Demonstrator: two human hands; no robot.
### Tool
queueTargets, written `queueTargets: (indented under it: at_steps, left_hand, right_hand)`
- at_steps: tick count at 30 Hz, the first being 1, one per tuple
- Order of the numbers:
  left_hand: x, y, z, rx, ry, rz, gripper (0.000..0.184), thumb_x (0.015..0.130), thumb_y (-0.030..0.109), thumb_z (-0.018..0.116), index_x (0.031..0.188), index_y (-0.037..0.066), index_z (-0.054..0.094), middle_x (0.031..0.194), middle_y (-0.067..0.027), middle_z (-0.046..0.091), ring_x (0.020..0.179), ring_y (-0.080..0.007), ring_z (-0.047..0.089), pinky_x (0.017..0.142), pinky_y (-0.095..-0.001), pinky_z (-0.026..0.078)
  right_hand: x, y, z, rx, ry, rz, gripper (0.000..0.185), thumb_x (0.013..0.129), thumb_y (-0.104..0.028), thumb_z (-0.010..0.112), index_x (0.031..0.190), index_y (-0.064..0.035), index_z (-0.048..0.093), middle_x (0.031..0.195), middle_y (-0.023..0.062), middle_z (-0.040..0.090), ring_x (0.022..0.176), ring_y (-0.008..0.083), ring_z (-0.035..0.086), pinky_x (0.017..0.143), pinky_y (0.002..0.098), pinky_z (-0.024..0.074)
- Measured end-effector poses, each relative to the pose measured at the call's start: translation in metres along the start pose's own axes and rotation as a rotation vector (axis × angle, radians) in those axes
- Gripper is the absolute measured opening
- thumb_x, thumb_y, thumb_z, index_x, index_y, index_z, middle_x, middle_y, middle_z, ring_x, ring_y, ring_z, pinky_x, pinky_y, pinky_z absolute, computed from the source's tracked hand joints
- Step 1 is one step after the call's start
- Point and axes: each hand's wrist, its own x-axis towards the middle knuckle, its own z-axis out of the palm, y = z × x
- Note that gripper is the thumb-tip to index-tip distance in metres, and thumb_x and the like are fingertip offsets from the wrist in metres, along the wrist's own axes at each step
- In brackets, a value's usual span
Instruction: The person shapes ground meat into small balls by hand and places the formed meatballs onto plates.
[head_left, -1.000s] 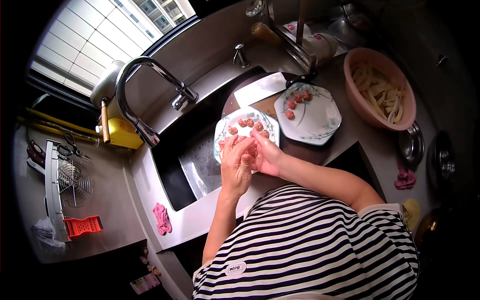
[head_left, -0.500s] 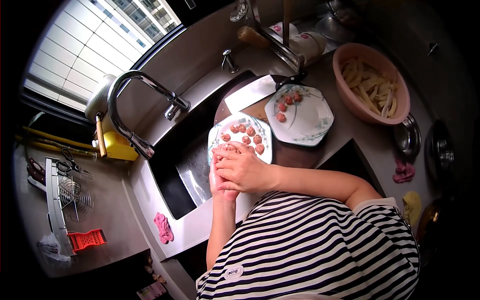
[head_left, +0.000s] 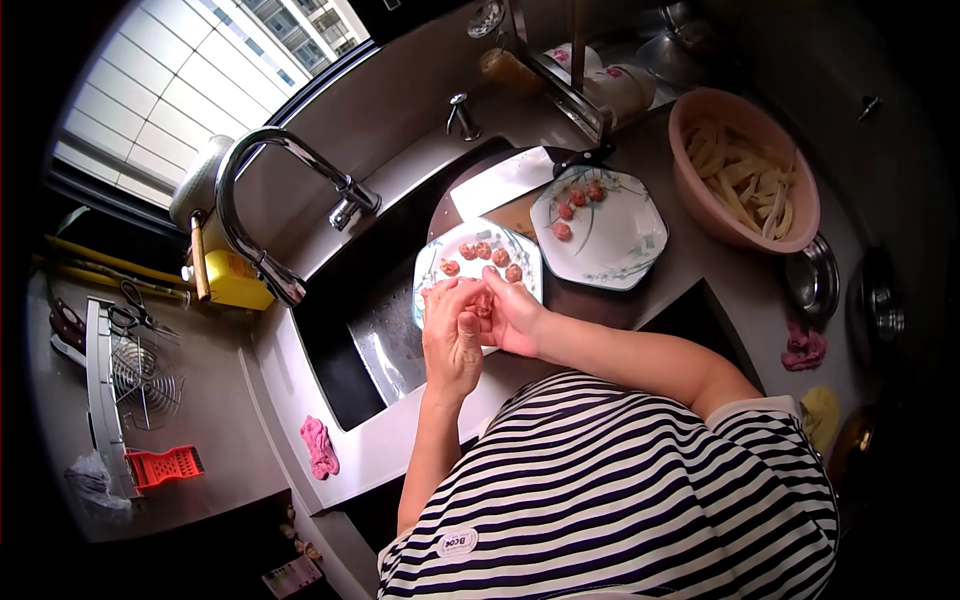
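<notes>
My left hand (head_left: pixel 452 342) and my right hand (head_left: pixel 514 314) meet over the near edge of a white octagonal plate (head_left: pixel 428 268). Between them shows some raw minced meat (head_left: pixel 485 306), partly hidden by the fingers. The left hand's fingers curl over from the left, and the right palm is turned toward it. Several small raw meatballs (head_left: pixel 484 251) sit on this plate. To the right, a second patterned plate (head_left: pixel 620 240) carries more meatballs (head_left: pixel 566 211) along its left side.
A cleaver (head_left: pixel 502 182) lies on a round cutting board (head_left: pixel 452 212) behind the plates. The tap (head_left: pixel 262 135) arches over the sink (head_left: pixel 345 385) at left. A pink basin (head_left: pixel 675 150) of pale strips stands at right. Pink cloths (head_left: pixel 320 447) lie on the counter.
My right hand has turned from lying across the left one to showing its palm. The left hand's fingers now curl inward, with minced meat visible between the hands.
</notes>
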Motion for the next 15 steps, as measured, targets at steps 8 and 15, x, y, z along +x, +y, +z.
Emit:
queueTargets:
  at_steps: [8,15]
  left_hand:
    - [-0.025,-0.031,-0.016,-1.113,0.233,-0.747,0.051,0.095,0.042,0.029,0.101,-0.001,0.056,0.096,-0.0126,0.061,0.089,-0.0207,0.059,0.078,-0.0332,0.047]
    - [-0.028,-0.027,-0.010,-1.800,0.288,-0.998,0.042,0.095,0.043,0.032,0.080,0.010,0.053,0.071,-0.0058,0.055,0.054,-0.0127,0.049,0.045,-0.0218,0.040]
  right_hand:
    - [-0.008,-0.004,0.019,-0.664,-0.105,-0.545,0.032,0.095,-0.029,0.042,0.080,-0.0035,0.053,0.064,0.0025,0.049,0.049,0.0092,0.043,0.045,0.0201,0.0351]
    - [-0.027,-0.005,0.046,-1.618,-0.365,-1.293,0.023,0.087,-0.018,0.051,0.096,-0.0006,0.063,0.098,0.0142,0.061,0.089,0.0284,0.058,0.080,0.0368,0.0433]
